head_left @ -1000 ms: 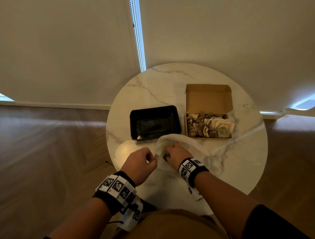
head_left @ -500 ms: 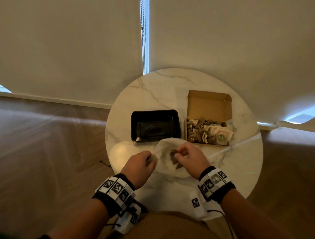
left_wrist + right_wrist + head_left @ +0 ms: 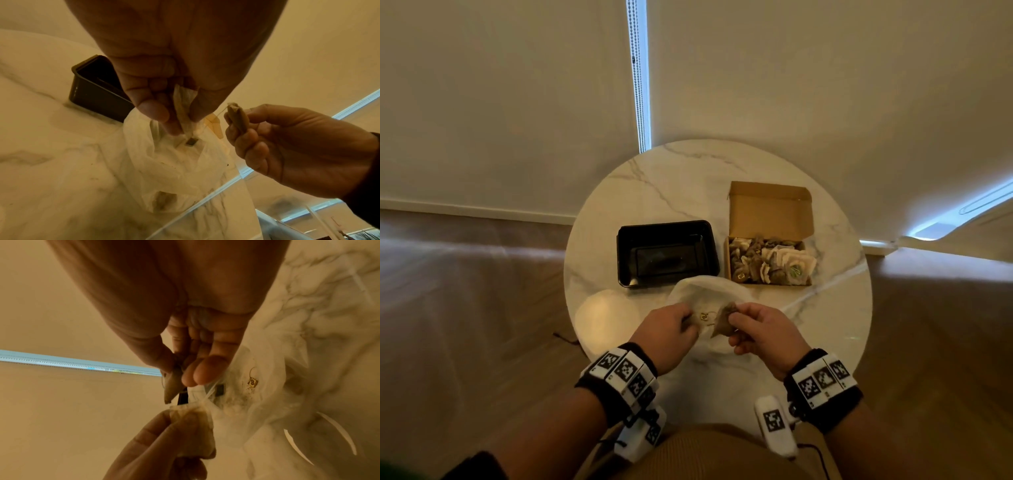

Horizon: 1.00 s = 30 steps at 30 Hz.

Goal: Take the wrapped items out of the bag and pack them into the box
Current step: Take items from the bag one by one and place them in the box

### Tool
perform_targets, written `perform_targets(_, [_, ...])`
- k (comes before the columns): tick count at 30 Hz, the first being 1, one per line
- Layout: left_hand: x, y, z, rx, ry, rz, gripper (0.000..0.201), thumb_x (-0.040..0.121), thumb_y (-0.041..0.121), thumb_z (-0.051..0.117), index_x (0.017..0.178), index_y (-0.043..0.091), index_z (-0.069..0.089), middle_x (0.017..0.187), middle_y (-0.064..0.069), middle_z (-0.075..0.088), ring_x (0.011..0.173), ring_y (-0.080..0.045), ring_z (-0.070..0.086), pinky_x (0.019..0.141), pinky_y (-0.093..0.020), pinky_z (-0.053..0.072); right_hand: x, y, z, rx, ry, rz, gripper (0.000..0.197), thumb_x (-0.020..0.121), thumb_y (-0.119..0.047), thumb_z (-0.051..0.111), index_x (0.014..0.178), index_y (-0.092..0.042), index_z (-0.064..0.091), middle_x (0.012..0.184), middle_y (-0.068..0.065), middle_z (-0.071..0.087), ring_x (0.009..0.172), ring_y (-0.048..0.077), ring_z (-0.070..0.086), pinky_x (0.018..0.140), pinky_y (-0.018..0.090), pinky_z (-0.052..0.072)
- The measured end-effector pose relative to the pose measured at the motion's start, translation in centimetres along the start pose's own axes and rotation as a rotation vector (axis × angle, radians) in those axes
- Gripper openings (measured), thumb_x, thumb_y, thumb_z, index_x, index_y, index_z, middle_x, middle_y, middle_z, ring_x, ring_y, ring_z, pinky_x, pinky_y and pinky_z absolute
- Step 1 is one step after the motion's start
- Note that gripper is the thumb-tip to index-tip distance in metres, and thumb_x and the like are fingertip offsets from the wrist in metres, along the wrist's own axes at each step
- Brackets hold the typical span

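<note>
Both hands are busy: the left hand (image 3: 667, 330) pinches the crumpled white plastic bag (image 3: 709, 291) open while the right hand (image 3: 758, 329) pinches a small brown pyramid tea bag (image 3: 723, 320), so it's nearer the open brown cardboard box (image 3: 768, 262) up at 1 o'clock.

The cardboard box's (image 3: 768, 212) contents are too small to tell apart; the white bag (image 3: 174, 162) veils a dark lump.
</note>
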State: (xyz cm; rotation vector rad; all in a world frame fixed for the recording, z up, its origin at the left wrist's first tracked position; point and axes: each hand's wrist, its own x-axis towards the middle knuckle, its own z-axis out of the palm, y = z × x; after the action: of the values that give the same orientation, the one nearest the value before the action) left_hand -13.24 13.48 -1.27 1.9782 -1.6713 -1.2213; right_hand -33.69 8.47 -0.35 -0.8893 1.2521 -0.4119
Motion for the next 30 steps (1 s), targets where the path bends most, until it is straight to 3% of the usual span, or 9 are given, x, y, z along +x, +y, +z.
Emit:
perform_targets(6, [0.3,0.8,0.2,-0.200,-0.049,-0.018,0.022,0.103,0.028,0.054,0.092,0.015,0.068,0.086,-0.005,0.070,0.080,-0.022,0.068,0.077,-0.041,0.057,-0.3,0.1,0.1,-0.057,-0.048,-0.069,0.008,0.096,-0.011,0.068,0.102,-0.007,0.071,0.085,0.011,0.070,0.067,0.017,0.063,0.059,0.029,0.052])
perform_targets(10, [0.0,1.0,-0.3,-0.373,-0.095,-0.043,0.026,0.106,0.028,0.051,0.097,0.011,0.068,0.093,-0.010,0.072,0.078,-0.019,0.069,0.074,-0.037,0.059,-0.2,0.1,0.5,-0.047,-0.041,-0.070,0.004,0.095,-0.012,0.070,0.096,-0.010,0.066,0.075,0.007,0.070,0.065,0.019,0.062,0.057,0.029,0.052])
perform_targets(14, [-0.1,1.1,-1.1,-0.518,-0.123,-0.058,0.031,0.107,0.032,0.051,0.102,0.009,0.071,0.097,-0.011,0.075,0.086,-0.027,0.072,0.079,-0.039,0.060,-0.1,0.1,0.9,-0.090,-0.032,-0.088,0.011,0.094,-0.011,0.071,0.100,-0.006,0.063,0.078,0.011,0.073,0.064,0.020,0.064,0.056,0.030,0.053])
perform_targets(19, [-0.1,1.2,-1.4,-0.503,-0.166,-0.023,0.020,0.105,0.026,0.055,0.101,0.015,0.072,0.093,-0.004,0.076,0.088,-0.020,0.074,0.081,-0.033,0.061,0.0,0.0,1.1,-0.181,-0.056,-0.163,0.010,0.093,-0.009,0.071,0.102,-0.007,0.066,0.083,0.011,0.076,0.067,0.021,0.067,0.057,0.031,0.053])
perform_targets(23, [-0.1,1.4,-1.4,-0.524,-0.109,-0.057,0.028,0.109,0.025,0.046,0.104,0.014,0.071,0.094,-0.004,0.074,0.083,-0.016,0.070,0.075,-0.026,0.059,0.2,-0.3,1.0,-0.247,-0.041,-0.218,0.006,0.095,-0.011,0.069,0.101,-0.011,0.069,0.082,0.007,0.076,0.068,0.020,0.067,0.060,0.031,0.054])
perform_targets(26, [-0.1,1.3,-1.6,-0.501,-0.041,-0.066,0.028,0.108,0.023,0.047,0.110,0.014,0.073,0.102,-0.008,0.075,0.092,-0.022,0.069,0.084,-0.035,0.058,0.2,-0.7,1.0,-0.206,-0.018,-0.228,0.008,0.096,-0.008,0.067,0.104,-0.007,0.070,0.083,0.008,0.076,0.066,0.020,0.065,0.057,0.030,0.053])
perform_targets(30, [0.2,0.9,-1.9,-0.445,-0.012,-0.083,0.025,0.104,0.016,0.054,0.116,0.023,0.075,0.102,0.002,0.077,0.093,-0.014,0.072,0.086,-0.032,0.061,0.1,-0.8,0.9,-0.190,-0.035,-0.224,0.009,0.097,-0.006,0.066,0.105,-0.006,0.070,0.085,0.010,0.077,0.064,0.018,0.065,0.056,0.028,0.053])
